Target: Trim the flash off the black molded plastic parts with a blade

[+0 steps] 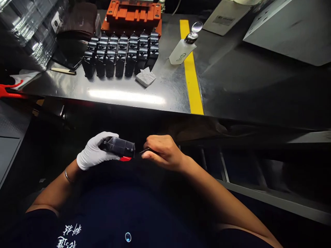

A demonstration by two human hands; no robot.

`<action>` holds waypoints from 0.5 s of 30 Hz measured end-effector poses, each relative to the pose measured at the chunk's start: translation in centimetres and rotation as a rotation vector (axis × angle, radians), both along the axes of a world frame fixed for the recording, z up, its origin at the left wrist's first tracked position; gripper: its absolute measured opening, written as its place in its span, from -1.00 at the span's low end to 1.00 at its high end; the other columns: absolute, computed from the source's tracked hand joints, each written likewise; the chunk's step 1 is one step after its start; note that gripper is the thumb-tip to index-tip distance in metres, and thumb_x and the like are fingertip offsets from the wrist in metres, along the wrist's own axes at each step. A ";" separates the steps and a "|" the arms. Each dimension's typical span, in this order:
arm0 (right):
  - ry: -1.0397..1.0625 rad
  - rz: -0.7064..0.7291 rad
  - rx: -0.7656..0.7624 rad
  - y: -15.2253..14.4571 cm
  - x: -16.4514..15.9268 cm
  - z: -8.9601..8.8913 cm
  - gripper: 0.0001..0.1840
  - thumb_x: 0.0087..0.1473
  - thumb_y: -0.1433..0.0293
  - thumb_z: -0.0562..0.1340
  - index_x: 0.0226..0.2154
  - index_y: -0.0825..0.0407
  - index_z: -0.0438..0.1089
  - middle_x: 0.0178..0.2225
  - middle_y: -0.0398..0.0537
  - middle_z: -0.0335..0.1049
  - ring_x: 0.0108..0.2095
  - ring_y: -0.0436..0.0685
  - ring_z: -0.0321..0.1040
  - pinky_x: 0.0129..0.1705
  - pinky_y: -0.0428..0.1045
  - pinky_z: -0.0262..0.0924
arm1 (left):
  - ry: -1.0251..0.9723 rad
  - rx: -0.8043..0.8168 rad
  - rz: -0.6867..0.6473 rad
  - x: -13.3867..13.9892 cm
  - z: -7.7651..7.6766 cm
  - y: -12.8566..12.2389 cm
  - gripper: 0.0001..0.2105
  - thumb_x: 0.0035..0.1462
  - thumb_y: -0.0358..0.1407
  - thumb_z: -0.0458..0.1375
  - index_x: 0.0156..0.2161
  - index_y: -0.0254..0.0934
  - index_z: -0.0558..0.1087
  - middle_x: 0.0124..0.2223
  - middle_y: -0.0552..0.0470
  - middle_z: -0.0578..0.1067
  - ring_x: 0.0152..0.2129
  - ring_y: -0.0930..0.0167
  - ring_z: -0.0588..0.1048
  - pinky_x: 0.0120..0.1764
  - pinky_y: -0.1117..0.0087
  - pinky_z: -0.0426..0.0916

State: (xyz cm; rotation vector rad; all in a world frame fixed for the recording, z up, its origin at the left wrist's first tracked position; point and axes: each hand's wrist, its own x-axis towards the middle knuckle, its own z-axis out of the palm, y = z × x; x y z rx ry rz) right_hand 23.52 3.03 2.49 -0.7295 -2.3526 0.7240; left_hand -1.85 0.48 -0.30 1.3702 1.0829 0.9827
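My left hand [94,151], in a white glove, is closed around a black plastic part [119,146] in front of the bench edge. Something red [125,158] shows under that part's right end. Bare and closed, my right hand [164,151] pinches a thin dark tool [145,150], its tip pointing left toward the part with a small gap between. The tool's kind cannot be made out, as most of it is hidden in the fingers. Rows of similar black parts [121,55] stand on the metal bench beyond my hands.
On the metal bench [121,98] lie a folded white cloth [145,77] and a pen [62,71]. A white bottle [181,51] stands near a yellow tape strip [193,86]. Behind the parts is an orange fixture [133,13]; plastic-wrapped stacks [28,31] rise at left, a grey box [292,31] at right.
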 end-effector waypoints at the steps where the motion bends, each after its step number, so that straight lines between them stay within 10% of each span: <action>1: -0.017 -0.005 0.067 0.2 -0.2 0.1 -0.46 0.22 0.00 0.03 -0.57 0.06 0.23 -0.63 -0.18 0.13 -0.59 -0.05 0.06 -0.53 -0.10 -0.09 | -0.045 -0.140 -0.048 0.0 0.2 0.1 -0.46 -0.28 -0.29 0.46 -0.08 -0.24 0.50 -0.23 -0.03 0.55 -0.33 0.33 0.52 -0.22 0.32 0.41; 5: -0.136 0.066 0.201 0.9 -1.0 0.5 -0.36 0.11 -0.14 0.01 -0.54 0.07 0.30 -0.59 -0.16 0.16 -0.56 -0.05 0.06 -0.54 -0.10 -0.18 | -0.160 -0.457 -0.282 -0.1 0.4 0.8 -0.38 -0.26 -0.20 0.44 -0.02 -0.31 0.46 -0.25 -0.02 0.55 -0.35 0.33 0.51 -0.23 0.32 0.41; 15: -0.114 0.076 0.238 1.0 -1.2 0.4 -0.38 0.13 -0.10 0.03 -0.59 0.08 0.27 -0.61 -0.19 0.14 -0.58 -0.06 0.03 -0.56 -0.10 -0.24 | -0.086 -0.463 -0.327 -0.1 -0.4 1.2 -0.39 -0.25 -0.18 0.43 -0.03 -0.34 0.44 -0.26 0.00 0.53 -0.35 0.35 0.46 -0.21 0.32 0.37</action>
